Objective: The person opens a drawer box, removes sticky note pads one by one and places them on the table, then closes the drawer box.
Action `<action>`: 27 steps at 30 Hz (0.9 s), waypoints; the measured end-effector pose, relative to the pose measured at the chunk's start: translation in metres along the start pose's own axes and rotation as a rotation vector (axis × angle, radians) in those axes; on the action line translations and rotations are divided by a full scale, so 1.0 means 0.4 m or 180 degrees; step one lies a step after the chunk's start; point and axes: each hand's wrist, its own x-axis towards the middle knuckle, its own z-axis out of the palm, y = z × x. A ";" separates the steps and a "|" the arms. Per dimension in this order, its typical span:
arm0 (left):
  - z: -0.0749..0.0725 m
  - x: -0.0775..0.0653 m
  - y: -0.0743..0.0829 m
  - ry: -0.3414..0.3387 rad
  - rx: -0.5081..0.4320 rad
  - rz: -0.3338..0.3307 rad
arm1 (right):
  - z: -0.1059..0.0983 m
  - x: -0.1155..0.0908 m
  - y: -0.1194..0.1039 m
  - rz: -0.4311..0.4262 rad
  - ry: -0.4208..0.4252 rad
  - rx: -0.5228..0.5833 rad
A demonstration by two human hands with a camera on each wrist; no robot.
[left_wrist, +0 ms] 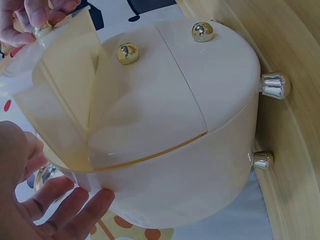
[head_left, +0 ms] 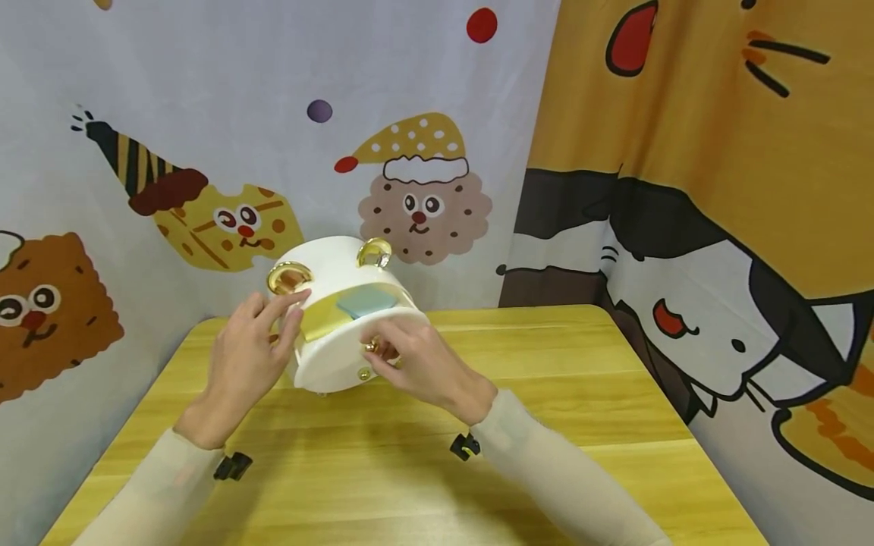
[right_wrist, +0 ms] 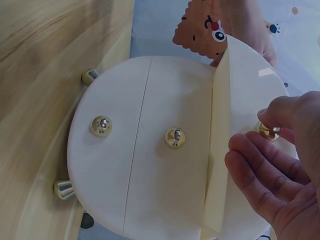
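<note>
A white rounded storage box [head_left: 331,262] with gold ears, gold ball knobs and gold feet stands on the table. Its top drawer [head_left: 324,356] is pulled out, and a pale blue flat thing [head_left: 367,302] lies inside. My right hand [head_left: 413,355] pinches the drawer's gold knob [right_wrist: 267,131] between thumb and finger; the other fingers are loosely bent below. At the box's left side is my left hand [head_left: 249,345], its extended fingers touching the side wall near the gold ear [head_left: 290,277]. Two lower drawer fronts [right_wrist: 175,95] are closed, each with a knob.
The wooden table [head_left: 546,425] reaches back to a printed cloth [head_left: 225,68] hanging behind it. More cartoon cloth [head_left: 696,227] hangs along the right side. Small black clips [head_left: 233,465] sit at both wrists, below light sleeves.
</note>
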 end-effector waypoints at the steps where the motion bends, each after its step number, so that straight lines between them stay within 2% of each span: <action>1: 0.000 -0.002 -0.001 0.0005 0.0002 -0.0003 | 0.000 -0.002 -0.002 -0.0005 -0.0009 0.0004; 27: 0.005 -0.003 -0.003 0.0042 -0.0025 -0.0008 | -0.017 -0.040 -0.024 -0.0116 0.0010 -0.0060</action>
